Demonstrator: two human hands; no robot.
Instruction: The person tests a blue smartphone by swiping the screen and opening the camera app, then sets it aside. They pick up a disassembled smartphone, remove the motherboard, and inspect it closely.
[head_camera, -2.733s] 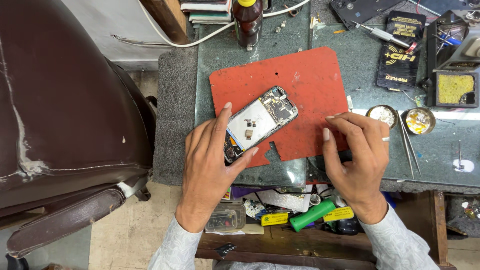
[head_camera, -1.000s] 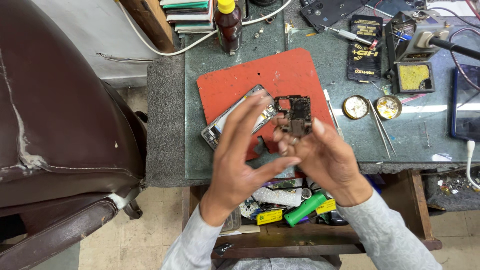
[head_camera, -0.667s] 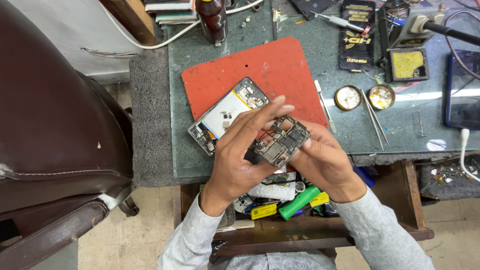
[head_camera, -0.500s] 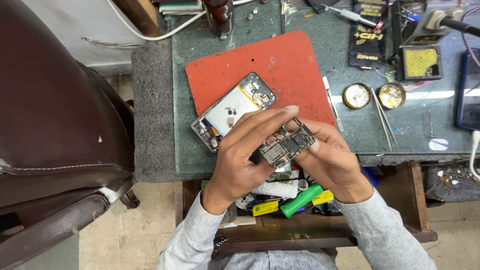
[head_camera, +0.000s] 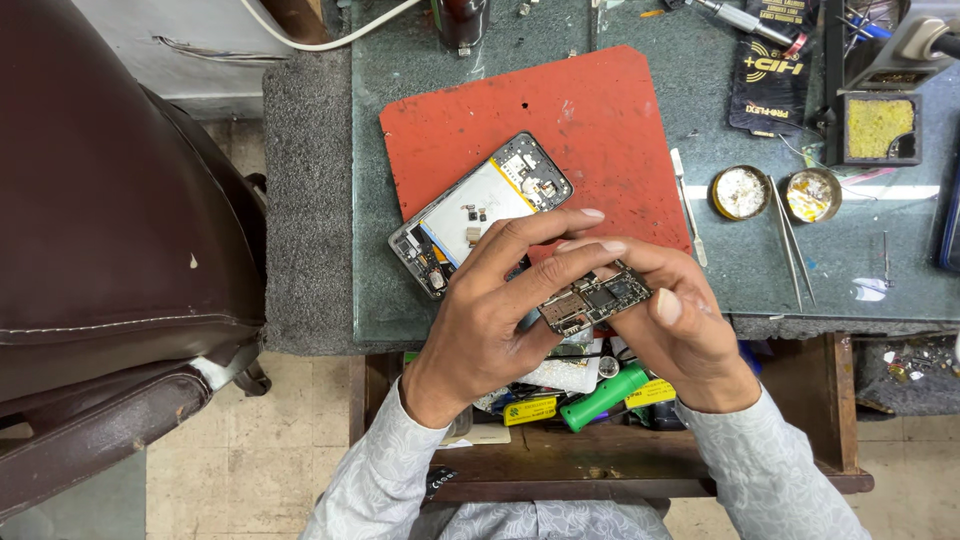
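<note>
- One circuit board (head_camera: 596, 298), pinched between the left hand (head_camera: 497, 320) and right hand (head_camera: 672, 330), both curled closed around its edges, at the near edge of the bench.
- One opened phone (head_camera: 480, 212) lies tilted on one red mat (head_camera: 575, 120), just left of and beyond the hands.
- Two small round tins (head_camera: 741, 192) sit right of the mat, tweezers (head_camera: 790, 250) beside them.
- Green glass bench top (head_camera: 400, 60); a brown chair (head_camera: 110, 200) crowds the left.
- An open drawer (head_camera: 600, 460) sits below the hands, a green-handled tool (head_camera: 605, 397) inside.

Both hands pinch a small dark circuit board (head_camera: 596, 299) above the table edge: left hand (head_camera: 492, 320), right hand (head_camera: 683, 328). An opened grey phone chassis (head_camera: 480, 212) lies on a red rectangular mat (head_camera: 590, 120).
</note>
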